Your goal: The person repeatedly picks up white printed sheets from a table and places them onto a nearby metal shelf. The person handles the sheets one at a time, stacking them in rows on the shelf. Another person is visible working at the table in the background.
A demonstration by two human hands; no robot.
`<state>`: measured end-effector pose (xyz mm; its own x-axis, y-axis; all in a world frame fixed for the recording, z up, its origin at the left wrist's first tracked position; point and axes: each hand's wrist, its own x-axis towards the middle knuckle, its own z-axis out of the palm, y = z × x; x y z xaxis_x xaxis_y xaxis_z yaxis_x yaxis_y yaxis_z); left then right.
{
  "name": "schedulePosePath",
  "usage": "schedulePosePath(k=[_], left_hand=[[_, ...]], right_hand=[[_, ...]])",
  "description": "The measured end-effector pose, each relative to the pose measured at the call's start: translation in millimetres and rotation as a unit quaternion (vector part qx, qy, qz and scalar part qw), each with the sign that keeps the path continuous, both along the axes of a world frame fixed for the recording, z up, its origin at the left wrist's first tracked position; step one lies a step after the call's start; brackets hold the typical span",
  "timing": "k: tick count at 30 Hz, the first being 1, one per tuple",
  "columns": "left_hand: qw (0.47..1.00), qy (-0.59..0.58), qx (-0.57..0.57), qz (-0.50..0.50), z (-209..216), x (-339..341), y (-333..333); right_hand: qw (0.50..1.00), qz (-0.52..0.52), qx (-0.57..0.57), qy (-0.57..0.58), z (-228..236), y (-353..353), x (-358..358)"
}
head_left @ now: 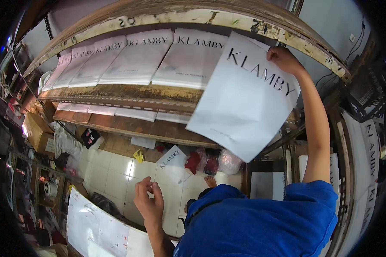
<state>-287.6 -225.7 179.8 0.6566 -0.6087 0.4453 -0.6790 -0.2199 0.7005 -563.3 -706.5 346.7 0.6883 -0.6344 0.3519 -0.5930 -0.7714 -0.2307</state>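
High on the right, my right hand [284, 61] pinches the upper edge of a white printed sheet [240, 103]. The sheet hangs tilted in front of the shelf, dark lettering across its top and a small faint line near its bottom; I cannot tell if it is a flat bag. Similar printed sheets [137, 58] lie side by side on the wooden shelf [128, 95], partly overlapping. Low in the middle, my left hand [148, 199] is raised over the floor, fingers loosely curled, thumb apart, holding nothing.
A wooden board [193, 16] spans above the sheets; a lower shelf [128, 126] holds more. Another printed sheet [171, 162] and clear plastic bundles [229, 162] are on the tiled floor. A white-topped table [98, 222] stands lower left, a cardboard box [37, 132] farther left.
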Motion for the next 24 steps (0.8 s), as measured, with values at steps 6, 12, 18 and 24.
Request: schedulePosePath(k=[6,12,18,24], left_hand=[[0.988,-0.019,-0.047,-0.144,31,3,-124],[0.969,0.036,-0.036,-0.242,51,-23,-251],[0.962,0.026,0.006,-0.271,42,-49,-336],[0.939,-0.076,0.111,-0.316,35,-70,-383]], right_hand=[[0.980,-0.146,0.011,0.137,-66,-186,-42],[0.973,-0.171,-0.006,0.158,-100,-263,-66],[0.962,-0.190,0.049,0.189,-130,-256,-111],[0.950,-0.223,0.076,0.207,-145,-244,-157]])
